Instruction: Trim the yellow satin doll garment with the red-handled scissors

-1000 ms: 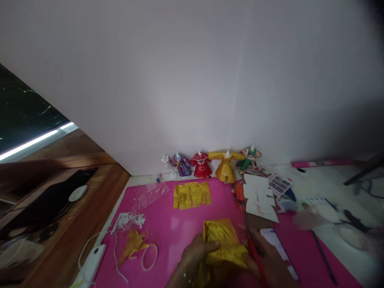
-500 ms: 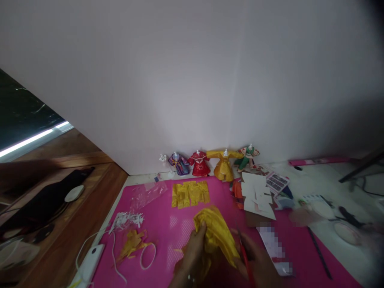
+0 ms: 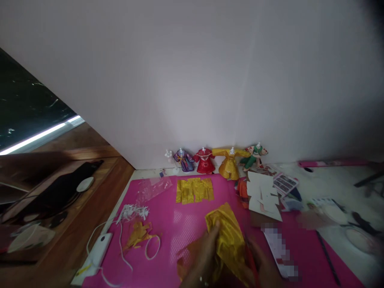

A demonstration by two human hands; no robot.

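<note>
Shiny yellow fabric (image 3: 230,236) hangs folded between my hands above the pink mat (image 3: 159,266). My left hand (image 3: 205,252) pinches it at its left side, thumb on top. At the fabric's right edge my right hand (image 3: 261,264) is closed around red-handled scissors (image 3: 251,260), whose dark blades are blurred against the cloth. Beyond them lie several cut yellow pieces (image 3: 194,190) side by side. Orange-brown cloth (image 3: 189,252) shows beneath my left hand.
Small dressed figures, one in red (image 3: 204,161), stand along the wall. White paper pieces (image 3: 264,196) and a phone-like item (image 3: 276,248) lie right. Left are yellow scraps (image 3: 138,236), a tape ring (image 3: 153,247), white shreds (image 3: 133,212) and a corded white power strip (image 3: 100,250).
The view has shifted, so the mat and figures sit slightly further right. The yellow fabric is spread flatter and hangs more upright between my hands.
</note>
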